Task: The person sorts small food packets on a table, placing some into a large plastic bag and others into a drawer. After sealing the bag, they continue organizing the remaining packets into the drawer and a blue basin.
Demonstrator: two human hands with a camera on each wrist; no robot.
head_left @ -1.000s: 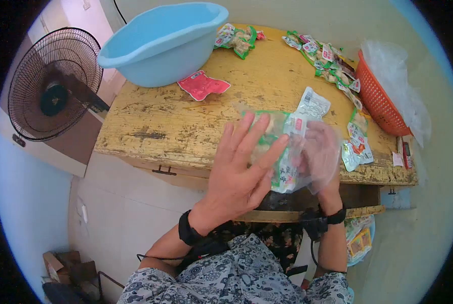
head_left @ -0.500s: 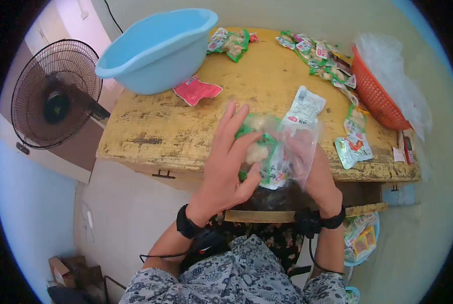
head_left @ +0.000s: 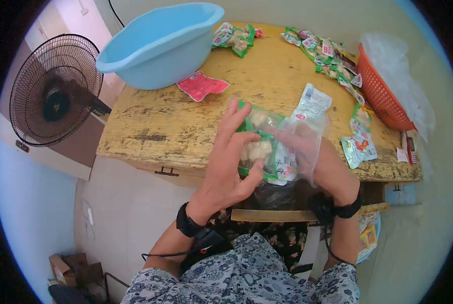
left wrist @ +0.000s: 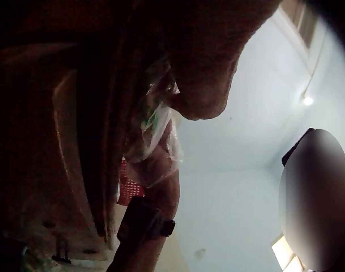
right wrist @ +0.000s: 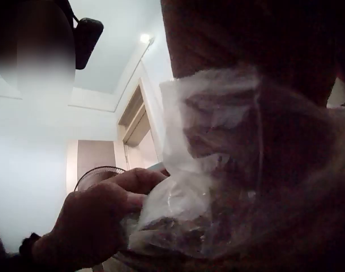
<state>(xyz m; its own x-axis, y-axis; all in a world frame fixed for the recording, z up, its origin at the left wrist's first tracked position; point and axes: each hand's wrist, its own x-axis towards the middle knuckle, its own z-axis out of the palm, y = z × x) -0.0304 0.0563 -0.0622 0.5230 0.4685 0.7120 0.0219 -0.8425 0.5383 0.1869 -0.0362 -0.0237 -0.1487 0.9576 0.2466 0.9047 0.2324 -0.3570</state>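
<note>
In the head view a clear plastic bag [head_left: 315, 147] holds green-edged food packets [head_left: 259, 151] with pale lumps inside, plus a white printed packet [head_left: 286, 164], over the desk's front edge. My left hand [head_left: 225, 162] lies along the bag's left side, fingers spread and thumb and index finger touching the packets. My right hand [head_left: 312, 149] is inside the bag's mouth, one finger stretched over the packets; film blurs the rest. The right wrist view shows the crinkled bag [right wrist: 183, 209] close up, with the left hand [right wrist: 99, 215] at its edge.
A silver-white pouch [head_left: 312, 101] lies just behind the bag. A red packet [head_left: 202, 86] is beside the blue basin [head_left: 160, 45]. More packets [head_left: 327, 53] lie near the orange basket [head_left: 383, 93] of plastic bags. Below the hands, a drawer [head_left: 267, 215] stands pulled out.
My left hand has moved from on top of the bag to its left side, uncovering the packets. The right hand has reached leftward, deeper into the bag.
</note>
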